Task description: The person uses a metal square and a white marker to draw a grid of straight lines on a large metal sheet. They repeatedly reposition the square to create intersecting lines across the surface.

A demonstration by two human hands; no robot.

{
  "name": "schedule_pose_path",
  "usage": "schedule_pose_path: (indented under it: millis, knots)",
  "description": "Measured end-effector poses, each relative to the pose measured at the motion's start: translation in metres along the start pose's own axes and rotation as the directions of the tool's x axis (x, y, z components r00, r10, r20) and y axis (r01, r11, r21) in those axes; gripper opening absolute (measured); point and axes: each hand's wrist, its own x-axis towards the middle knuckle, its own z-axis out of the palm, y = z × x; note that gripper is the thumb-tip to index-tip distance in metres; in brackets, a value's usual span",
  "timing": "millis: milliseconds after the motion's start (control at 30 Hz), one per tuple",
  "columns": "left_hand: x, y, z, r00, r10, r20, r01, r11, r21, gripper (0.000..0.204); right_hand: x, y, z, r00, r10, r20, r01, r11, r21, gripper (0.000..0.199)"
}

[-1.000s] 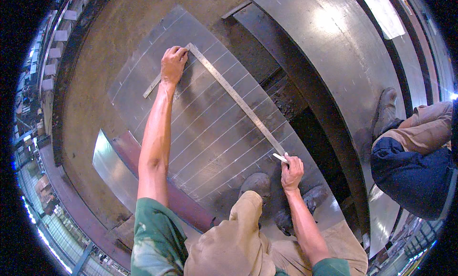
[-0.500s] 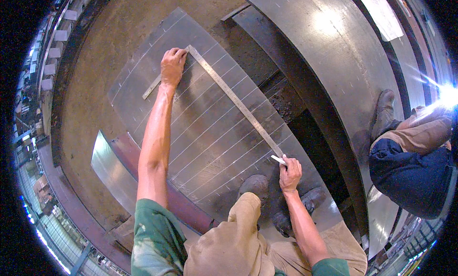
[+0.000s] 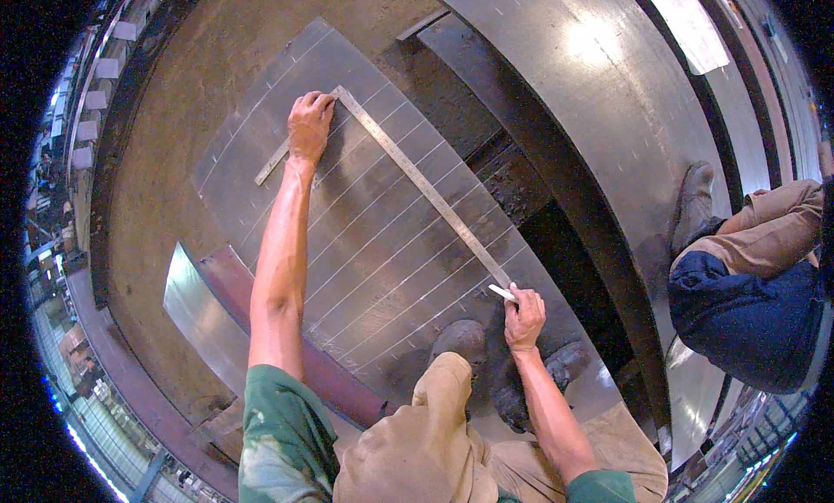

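Observation:
A large L-shaped steel square lies across a flat grey metal plate marked with several thin white lines. My left hand is closed on the square near its corner at the far end; the short arm of the square comes out past my wrist. Close to the near end of the long arm, my right hand pinches a white chalk stick. Its fingertips are at the end of the square, and whether they also press on it cannot be made out.
My boots rest on the plate's near part. A dark gap runs along its right side, beyond which lies a larger metal sheet. Another person crouches at right. A white paper lies at upper right; a curved strip stands at left.
The bright flare beside the other person at right is gone. Both my hands keep their places on the square and the chalk; the whole view has shifted only slightly.

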Motion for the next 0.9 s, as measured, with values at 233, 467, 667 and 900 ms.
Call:
schedule_pose_path:
  millis: [233,467,667,900]
  knots:
    - [0.001,0.000,0.000,1.000,-0.018,0.004,0.018,1.000,-0.013,0.015,-0.002,0.002,0.001,1.000,-0.002,0.006,0.002,1.000,-0.008,0.030]
    - [-0.002,0.003,-0.001,1.000,-0.006,-0.023,0.006,1.000,-0.019,0.015,0.001,-0.004,-0.004,1.000,0.014,0.020,-0.015,1.000,0.024,0.026]
    - [-0.001,0.004,0.000,1.000,-0.019,0.000,0.019,0.999,0.029,0.014,0.000,-0.005,-0.003,1.000,0.014,0.009,-0.015,0.999,0.029,0.023]
    - [0.010,0.034,-0.003,0.948,-0.138,0.287,0.058,0.961,0.271,0.043,-0.002,-0.003,-0.002,1.000,0.020,0.012,-0.020,1.000,0.004,0.023]
